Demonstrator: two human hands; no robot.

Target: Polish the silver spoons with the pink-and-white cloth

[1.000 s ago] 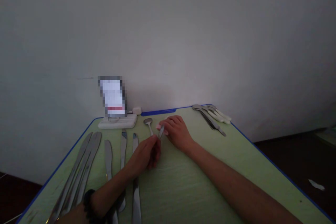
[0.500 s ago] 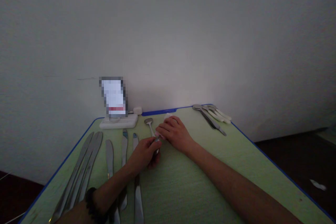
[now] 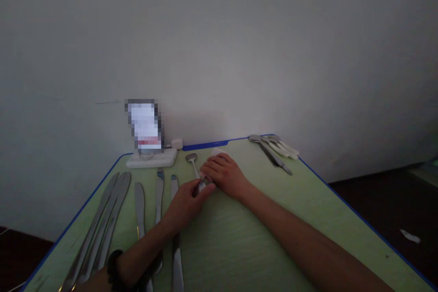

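My left hand (image 3: 190, 197) is closed round a shiny metal piece of cutlery (image 3: 201, 186), its thumb stretched along it toward the right. Most of that piece is hidden by my fingers. Right against it, my right hand (image 3: 224, 173) is closed on a pale pinkish-white tissue (image 3: 218, 151), which peeks out above the knuckles and beside the fingertips. A spoon (image 3: 191, 158) shows just behind, bowl away from me. Its handle runs down to my hands, and I cannot tell whether it is the piece being held. Under and beside my left forearm lie table knives (image 3: 139, 200).
Three more knives (image 3: 106, 219) lie together at the table's left. Several spoons (image 3: 270, 153) and white-handled cutlery (image 3: 282, 149) are bunched at the back right. A phone (image 3: 145, 125) stands on a white base (image 3: 152, 159) with a plug (image 3: 177, 143) behind. A wall (image 3: 219, 54) borders the table.
The view has shifted slightly. My left thumb has stretched out to the right, and more of the tissue shows above my right hand. Both hands remain close together.
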